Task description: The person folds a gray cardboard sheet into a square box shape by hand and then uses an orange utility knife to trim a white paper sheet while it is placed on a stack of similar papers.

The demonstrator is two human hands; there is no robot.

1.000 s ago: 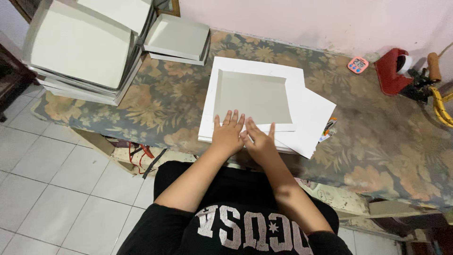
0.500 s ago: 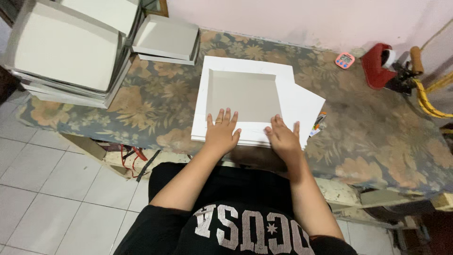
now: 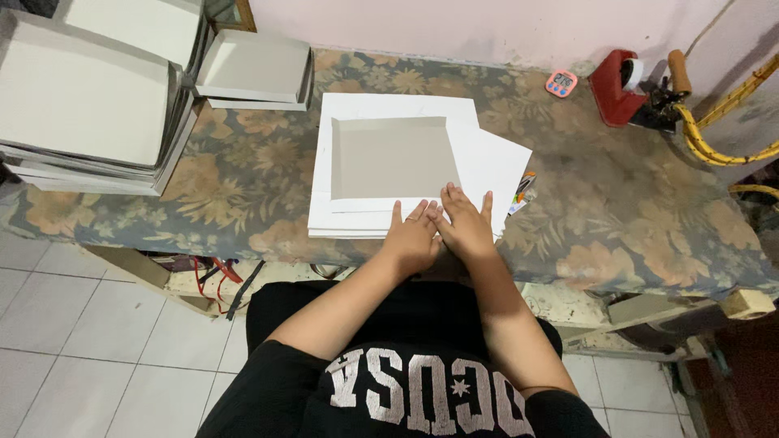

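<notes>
Left hand point(image 3: 412, 238) flat, palm down, fingers spread only a little, pressing on the near edge of the white sheet point(image 3: 398, 109). Right hand point(image 3: 466, 227) just beside it, also flat and open, fingers fanned slightly wider, touching the left along the thumb side. Nothing gripped by either; both simply laid on paper.

Grey board point(image 3: 393, 158) square on the white sheet, directly beyond the fingertips, its near edge just ahead of them and its far edge well up toward the wall. Narrow white flaps folded in over the left and top margins of the board. White border showing all round it, widest on the right. More loose white sheets point(image 3: 503, 158) fanned out beneath on the right, skewed at an angle, corner pointing toward the table's middle. Small coloured object point(image 3: 524, 188) peeking out from under that corner, too small to identify.

All resting near the front edge of the table point(image 3: 633, 203), covered in a faded floral cloth. Stack of finished grey boxes point(image 3: 85, 93) far left, well apart from the hands. Smaller grey box point(image 3: 256, 71) behind, near the wall. Red tape dispenser point(image 3: 615, 77) far right, small pink timer point(image 3: 561, 82) just beside it. Yellow hose point(image 3: 718, 134) at the right edge.
</notes>
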